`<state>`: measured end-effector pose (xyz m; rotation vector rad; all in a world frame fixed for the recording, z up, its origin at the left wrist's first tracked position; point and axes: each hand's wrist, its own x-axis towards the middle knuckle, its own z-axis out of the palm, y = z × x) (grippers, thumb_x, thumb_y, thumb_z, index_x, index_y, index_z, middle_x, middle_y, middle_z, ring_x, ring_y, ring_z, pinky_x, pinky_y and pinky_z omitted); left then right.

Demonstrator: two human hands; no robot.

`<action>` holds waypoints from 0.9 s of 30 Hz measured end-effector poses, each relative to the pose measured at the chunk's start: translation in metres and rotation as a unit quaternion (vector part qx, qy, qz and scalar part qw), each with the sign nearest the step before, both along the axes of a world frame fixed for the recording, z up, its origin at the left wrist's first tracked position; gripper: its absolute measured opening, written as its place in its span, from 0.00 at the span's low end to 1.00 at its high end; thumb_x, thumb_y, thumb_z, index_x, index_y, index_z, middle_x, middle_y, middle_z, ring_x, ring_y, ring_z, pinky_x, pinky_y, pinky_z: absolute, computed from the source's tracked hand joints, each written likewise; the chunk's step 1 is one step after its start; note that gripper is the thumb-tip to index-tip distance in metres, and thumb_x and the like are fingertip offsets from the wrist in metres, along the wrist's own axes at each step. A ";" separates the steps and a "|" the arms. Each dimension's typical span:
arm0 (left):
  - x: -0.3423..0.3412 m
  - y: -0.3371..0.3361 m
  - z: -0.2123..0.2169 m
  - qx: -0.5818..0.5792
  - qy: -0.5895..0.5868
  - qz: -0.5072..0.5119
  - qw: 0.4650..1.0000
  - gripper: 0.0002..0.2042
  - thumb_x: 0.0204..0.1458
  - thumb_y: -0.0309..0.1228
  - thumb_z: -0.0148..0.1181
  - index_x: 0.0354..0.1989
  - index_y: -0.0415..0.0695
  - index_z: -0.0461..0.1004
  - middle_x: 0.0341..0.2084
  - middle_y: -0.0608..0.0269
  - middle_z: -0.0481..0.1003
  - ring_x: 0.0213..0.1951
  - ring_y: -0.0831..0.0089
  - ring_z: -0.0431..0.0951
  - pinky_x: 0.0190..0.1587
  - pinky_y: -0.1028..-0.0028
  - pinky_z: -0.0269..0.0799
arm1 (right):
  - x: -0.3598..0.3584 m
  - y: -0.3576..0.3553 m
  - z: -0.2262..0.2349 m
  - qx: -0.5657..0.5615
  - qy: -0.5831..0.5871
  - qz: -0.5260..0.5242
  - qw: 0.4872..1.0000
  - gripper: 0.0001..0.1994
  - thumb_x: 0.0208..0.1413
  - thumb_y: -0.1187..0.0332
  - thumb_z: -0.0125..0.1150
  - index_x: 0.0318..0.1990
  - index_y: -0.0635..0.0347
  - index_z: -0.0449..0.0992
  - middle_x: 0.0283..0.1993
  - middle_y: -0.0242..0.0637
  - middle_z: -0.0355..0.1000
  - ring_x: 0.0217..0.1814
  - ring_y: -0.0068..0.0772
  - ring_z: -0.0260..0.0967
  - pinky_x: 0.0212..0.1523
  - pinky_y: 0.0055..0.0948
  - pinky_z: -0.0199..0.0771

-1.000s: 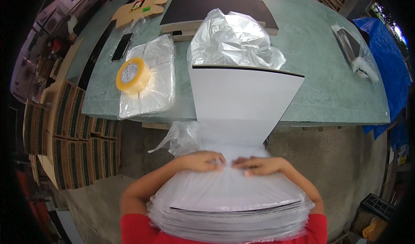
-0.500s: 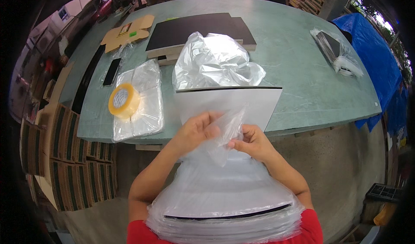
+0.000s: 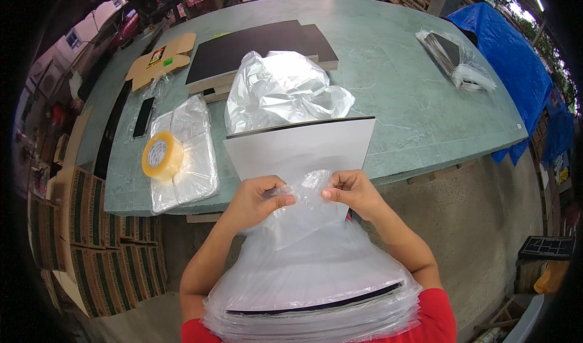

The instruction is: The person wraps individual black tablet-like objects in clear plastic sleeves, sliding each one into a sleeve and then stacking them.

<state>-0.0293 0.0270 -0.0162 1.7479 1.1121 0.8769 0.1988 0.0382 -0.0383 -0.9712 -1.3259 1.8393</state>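
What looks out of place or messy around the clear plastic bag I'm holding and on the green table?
Nothing looks damaged or spilled. The crumpled clear plastic bag lies heaped loosely on the green stone table. The white flat panel juts past the table's near edge. The left hand and right hand pinch the thin clear plastic bag.

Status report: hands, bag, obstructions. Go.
Left hand and right hand both pinching the clear plastic bag. Bag mouth lifted over the white flat board. Nothing blocking; yellow tape roll off to the left.
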 end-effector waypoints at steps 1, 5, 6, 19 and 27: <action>0.002 -0.001 -0.001 0.057 0.009 0.008 0.998 0.07 0.37 0.27 0.62 0.24 0.40 0.70 0.17 0.70 0.68 0.22 0.84 0.65 0.27 0.83 0.60 | -0.002 0.000 0.001 0.001 -0.012 -0.002 1.000 0.09 0.43 0.67 0.60 0.29 0.64 0.72 0.28 0.31 0.70 0.32 0.19 0.66 0.36 0.18 0.64; 0.004 -0.005 0.019 0.147 0.080 0.102 0.981 0.08 0.37 0.27 0.62 0.24 0.39 0.69 0.15 0.68 0.67 0.20 0.82 0.65 0.25 0.82 0.61 | -0.007 -0.005 0.007 -0.027 0.044 -0.049 0.997 0.08 0.44 0.66 0.60 0.23 0.60 0.71 0.26 0.29 0.69 0.28 0.18 0.64 0.31 0.18 0.63; 0.006 -0.007 0.025 0.074 0.064 0.052 0.994 0.08 0.37 0.28 0.62 0.24 0.39 0.69 0.15 0.69 0.67 0.20 0.82 0.65 0.25 0.82 0.61 | -0.004 -0.004 0.001 -0.027 0.067 -0.038 0.997 0.08 0.44 0.66 0.60 0.23 0.60 0.70 0.26 0.29 0.69 0.28 0.18 0.64 0.31 0.18 0.63; -0.003 -0.024 0.048 0.174 -0.094 0.273 0.941 0.10 0.41 0.30 0.59 0.28 0.41 0.65 0.23 0.65 0.66 0.27 0.77 0.65 0.31 0.79 0.62 | -0.008 -0.018 0.019 0.007 0.168 -0.020 0.986 0.04 0.43 0.74 0.59 0.25 0.61 0.70 0.30 0.35 0.67 0.33 0.22 0.64 0.36 0.22 0.63; 0.025 -0.033 0.047 0.007 -0.179 0.002 0.984 0.09 0.45 0.26 0.54 0.35 0.38 0.69 0.20 0.67 0.71 0.22 0.85 0.65 0.23 0.80 0.63 | -0.021 -0.023 0.067 0.256 -0.099 0.043 0.961 0.11 0.42 0.68 0.60 0.34 0.61 0.70 0.41 0.37 0.66 0.43 0.28 0.62 0.47 0.27 0.59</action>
